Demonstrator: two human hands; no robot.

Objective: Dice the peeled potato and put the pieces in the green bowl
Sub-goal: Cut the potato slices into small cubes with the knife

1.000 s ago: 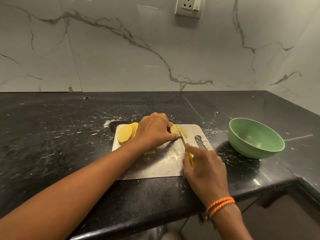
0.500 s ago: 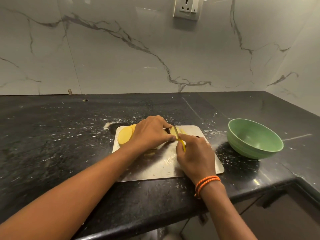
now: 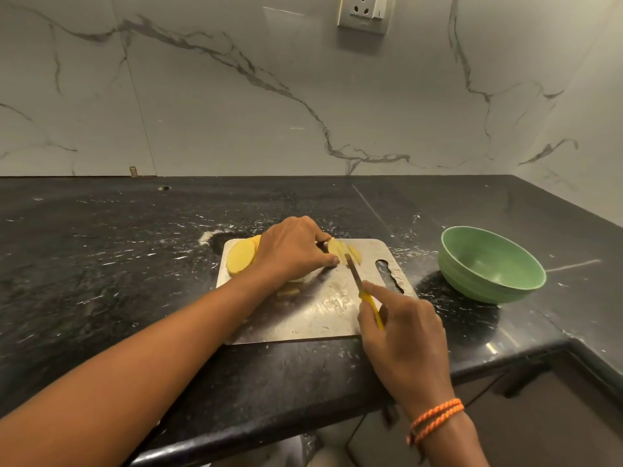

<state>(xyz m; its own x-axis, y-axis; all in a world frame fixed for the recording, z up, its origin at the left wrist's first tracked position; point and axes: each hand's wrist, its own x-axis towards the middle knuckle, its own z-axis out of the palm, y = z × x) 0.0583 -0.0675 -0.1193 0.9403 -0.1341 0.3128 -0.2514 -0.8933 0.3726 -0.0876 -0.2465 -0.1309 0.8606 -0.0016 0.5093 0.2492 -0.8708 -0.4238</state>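
Note:
On a steel cutting board (image 3: 323,315) lies a yellow peeled potato, cut into slices. A stack of round slices (image 3: 240,256) shows left of my left hand (image 3: 291,249), which holds down the slices under it with curled fingers. Cut pieces (image 3: 344,252) lie just past its fingertips. My right hand (image 3: 403,338) grips a yellow-handled knife (image 3: 362,291), blade pointing at the cut pieces. The green bowl (image 3: 490,264) stands to the right of the board; I see nothing inside it.
The black stone counter (image 3: 101,264) runs left and back to a marble wall with a socket (image 3: 364,11). Its front edge is close below the board, and a side wall closes the right corner behind the bowl.
My right hand has drawn the knife back toward me and to the right, away from the potato. The left hand has stayed on the slices.

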